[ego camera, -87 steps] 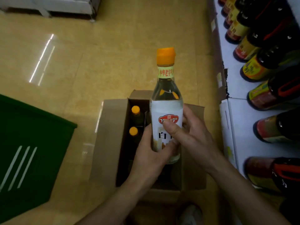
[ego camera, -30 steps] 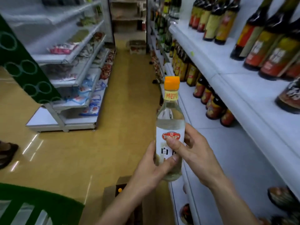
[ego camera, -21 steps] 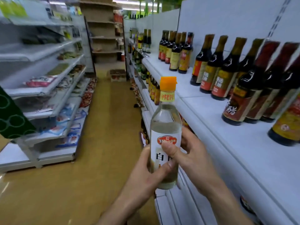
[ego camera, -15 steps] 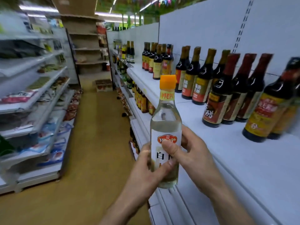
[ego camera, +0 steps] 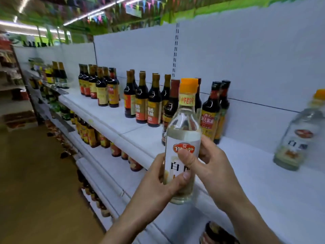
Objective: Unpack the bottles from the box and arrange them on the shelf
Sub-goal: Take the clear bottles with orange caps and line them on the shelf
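Note:
A clear vinegar bottle (ego camera: 182, 125) with an orange cap and white label is upright in front of me, at the level of the white top shelf (ego camera: 246, 173). My left hand (ego camera: 158, 184) wraps its lower body from the left. My right hand (ego camera: 209, 164) grips it from the right, thumb across the label. A second bottle of the same kind (ego camera: 299, 134) stands on the shelf at the far right. The box is out of view.
Dark sauce bottles (ego camera: 147, 101) stand in groups along the back of the top shelf, some right behind the held bottle. Lower shelves (ego camera: 98, 164) carry more dark bottles. The aisle floor (ego camera: 35, 191) runs along the left.
My view has risen from the box on the floor to the top shelf. Both hands kept the same grip and carried the bottle up to shelf height.

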The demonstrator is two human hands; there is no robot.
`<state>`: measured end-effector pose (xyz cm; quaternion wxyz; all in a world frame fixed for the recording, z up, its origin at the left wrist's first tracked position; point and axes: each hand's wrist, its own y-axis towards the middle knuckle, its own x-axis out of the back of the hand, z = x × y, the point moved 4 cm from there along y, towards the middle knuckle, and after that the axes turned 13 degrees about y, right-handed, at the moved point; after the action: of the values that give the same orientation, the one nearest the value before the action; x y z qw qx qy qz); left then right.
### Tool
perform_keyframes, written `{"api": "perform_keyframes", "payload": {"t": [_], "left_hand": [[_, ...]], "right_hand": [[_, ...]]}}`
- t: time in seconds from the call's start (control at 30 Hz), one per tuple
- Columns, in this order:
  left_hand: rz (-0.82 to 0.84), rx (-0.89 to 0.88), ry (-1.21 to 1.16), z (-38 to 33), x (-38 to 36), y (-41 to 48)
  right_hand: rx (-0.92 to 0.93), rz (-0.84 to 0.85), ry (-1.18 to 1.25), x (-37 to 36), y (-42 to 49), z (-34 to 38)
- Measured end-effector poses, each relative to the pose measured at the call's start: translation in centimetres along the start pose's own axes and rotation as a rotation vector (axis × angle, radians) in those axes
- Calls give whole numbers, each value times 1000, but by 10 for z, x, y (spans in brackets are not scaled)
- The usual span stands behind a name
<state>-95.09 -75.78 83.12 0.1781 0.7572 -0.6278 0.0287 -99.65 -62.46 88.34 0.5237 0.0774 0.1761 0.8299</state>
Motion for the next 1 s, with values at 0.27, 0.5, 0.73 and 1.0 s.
{"api": "perform_keyframes", "payload": {"t": [0.27,0.5,0.73,1.0], "left_hand": [[322,-154,-80,-30,-60,25],[511,-199,-118,-46,-127,36],[671,-202,-168,-61,-193,42],[748,-178,-170,-70,-259,51]], "right_hand": [[80,-278,-134,52,-34,36],[105,-478,-221,103,-70,56],[90,-608,-259,158,-96,62],[73,-653,-251,221,-110,60]]}}
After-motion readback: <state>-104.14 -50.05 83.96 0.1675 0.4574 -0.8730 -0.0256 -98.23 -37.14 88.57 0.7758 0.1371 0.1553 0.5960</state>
